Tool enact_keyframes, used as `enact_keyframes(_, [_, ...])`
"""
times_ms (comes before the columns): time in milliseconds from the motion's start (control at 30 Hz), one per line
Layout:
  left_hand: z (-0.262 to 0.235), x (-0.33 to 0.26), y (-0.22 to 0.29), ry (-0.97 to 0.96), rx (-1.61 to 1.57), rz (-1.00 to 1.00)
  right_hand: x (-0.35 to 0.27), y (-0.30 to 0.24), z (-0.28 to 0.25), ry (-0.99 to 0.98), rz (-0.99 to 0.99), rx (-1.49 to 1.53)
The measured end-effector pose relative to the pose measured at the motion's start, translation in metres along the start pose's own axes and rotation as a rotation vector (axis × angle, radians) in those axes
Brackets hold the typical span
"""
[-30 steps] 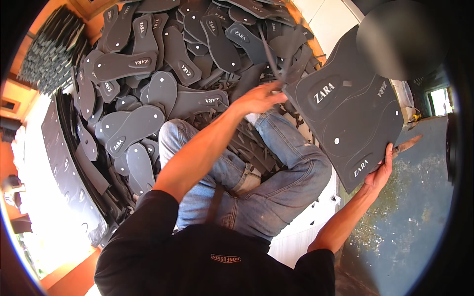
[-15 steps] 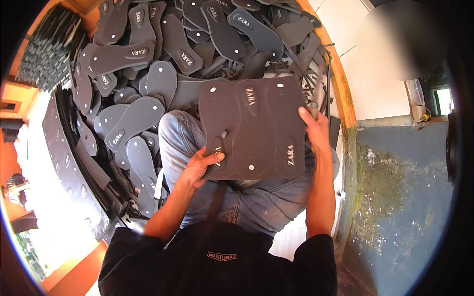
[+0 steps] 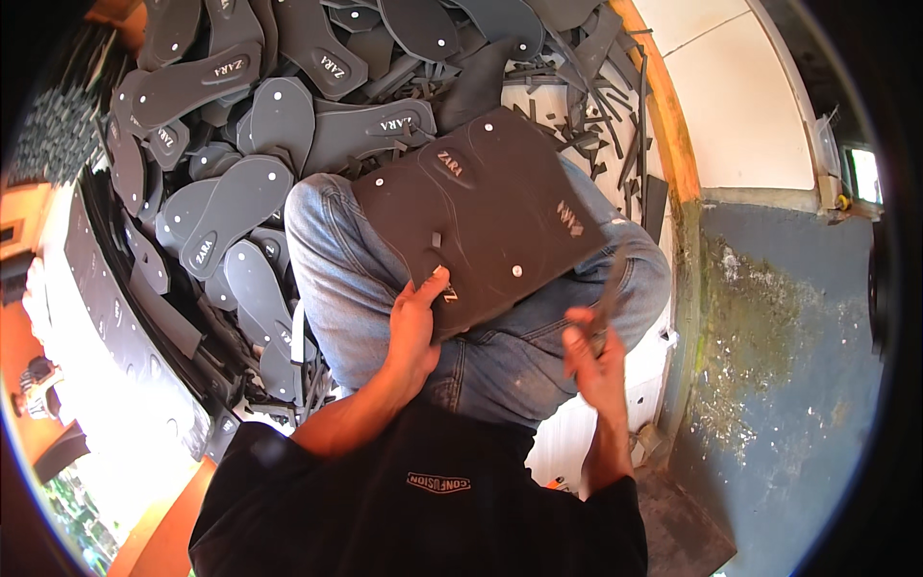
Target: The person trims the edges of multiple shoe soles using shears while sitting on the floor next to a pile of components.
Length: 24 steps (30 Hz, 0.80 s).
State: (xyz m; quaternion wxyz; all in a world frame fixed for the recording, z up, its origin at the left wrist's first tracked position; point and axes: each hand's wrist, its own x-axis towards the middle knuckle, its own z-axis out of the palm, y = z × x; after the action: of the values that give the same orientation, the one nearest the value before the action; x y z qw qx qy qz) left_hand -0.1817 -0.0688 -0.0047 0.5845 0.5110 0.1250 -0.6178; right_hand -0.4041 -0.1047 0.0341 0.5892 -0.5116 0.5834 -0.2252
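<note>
A dark foam sheet with moulded sole outlines, pale lettering and white dots lies tilted over my knees. My left hand grips its near left edge, thumb on top and fingers underneath. A small dark scrap rests on the sheet just beyond that thumb. Off the sheet's near right side, my right hand is closed around a slim dark tool that points up and away. Motion blurs the tool, so whether it is a knife or scissors is unclear.
Cut dark insoles are heaped ahead and to the left. Thin offcut strips litter the pale floor beyond my right knee, along a wooden edge. A curved stack of dark sheets stands at left. A blue-grey wall rises at right.
My right hand has let go of the sheet, drawn back toward me and now holds the slim tool. The sheet has turned askew in my left hand, and the view has shifted.
</note>
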Motion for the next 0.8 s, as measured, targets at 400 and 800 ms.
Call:
enact_keyframes(400, [0.005,-0.026,0.009,-0.049,0.204,-0.077,-0.048,0.024,0.024,-0.168,0.132,-0.334])
enact_keyframes(800, [0.001,-0.024,0.008,-0.055,0.209,-0.09,-0.054,0.031,0.027,-0.164,0.143,-0.364])
